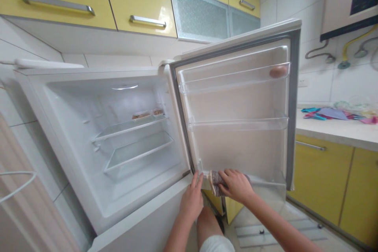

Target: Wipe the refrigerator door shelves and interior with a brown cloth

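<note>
My right hand (238, 184) holds a grey-brown cloth (216, 185) with a pale edge, its fingers curled over the top and pressing it at the near, lowest clear door shelf (271, 189) of the open refrigerator door (233, 104). The cloth pokes out to the left of my knuckles, close to the shelf's left end. My left hand (191, 201) is just left of it, empty as far as I see, two fingers stretched out and slightly parted at the door's lower left corner (whether they press on the shelf or only the door's edge, I cannot tell).

Farther up the door run a middle clear shelf (239, 125) and a top one (233, 80); at the right end of the top one sits a round, pinkish-brown thing (278, 71). To the left stands the lit compartment (71, 126), with two small packs (141, 115) at the far right of its upper glass shelf (118, 130). Off to the right, colourful fabrics (330, 113) lie on a pale counter (339, 130).
</note>
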The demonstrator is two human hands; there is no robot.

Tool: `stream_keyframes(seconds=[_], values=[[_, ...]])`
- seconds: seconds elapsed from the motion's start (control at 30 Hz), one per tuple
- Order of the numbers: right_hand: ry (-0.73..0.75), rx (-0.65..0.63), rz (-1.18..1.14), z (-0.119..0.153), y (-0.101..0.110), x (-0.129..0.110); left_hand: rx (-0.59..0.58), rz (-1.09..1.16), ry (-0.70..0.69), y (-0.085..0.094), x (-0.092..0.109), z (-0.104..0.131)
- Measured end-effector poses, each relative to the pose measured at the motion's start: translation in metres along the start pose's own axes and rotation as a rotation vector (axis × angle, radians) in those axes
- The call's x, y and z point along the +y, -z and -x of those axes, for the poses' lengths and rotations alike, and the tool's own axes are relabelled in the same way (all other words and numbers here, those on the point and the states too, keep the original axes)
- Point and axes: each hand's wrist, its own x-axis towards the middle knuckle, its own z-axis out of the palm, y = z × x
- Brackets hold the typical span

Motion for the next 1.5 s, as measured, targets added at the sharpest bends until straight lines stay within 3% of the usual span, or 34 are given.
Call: stream_keyframes(seconds=[0.2, 0.43, 0.63, 0.87, 1.27, 1.37, 1.5], values=[[0.013, -0.016, -0.024, -0.011, -0.002, 0.008, 0.013, 0.083, 0.002, -0.009, 0.006, -0.005], [0.059, -0.042, -0.075, -0.043, -0.011, -0.025, 0.025, 0.175, -0.002, -0.007, 0.004, -0.008], [0.120, -0.037, -0.093, -0.039, -0.009, -0.019, 0.016, 0.182, -0.003, -0.003, 0.002, -0.007], [0.108, -0.029, -0.068, -0.009, -0.002, 0.033, 0.002, 0.098, 0.015, -0.003, 0.010, -0.007], [0.043, -0.071, -0.087, 0.063, 0.023, 0.172, -0.016, 0.045, 0.011, 0.003, 0.013, -0.009], [0.020, -0.050, -0.111, 0.071, 0.023, 0.189, -0.003, 0.065, 0.002, 0.000, 0.011, -0.010], [0.008, -0.036, -0.104, 0.069, 0.018, 0.192, 0.011, 0.092, 0.002, -0.003, 0.011, -0.011]])
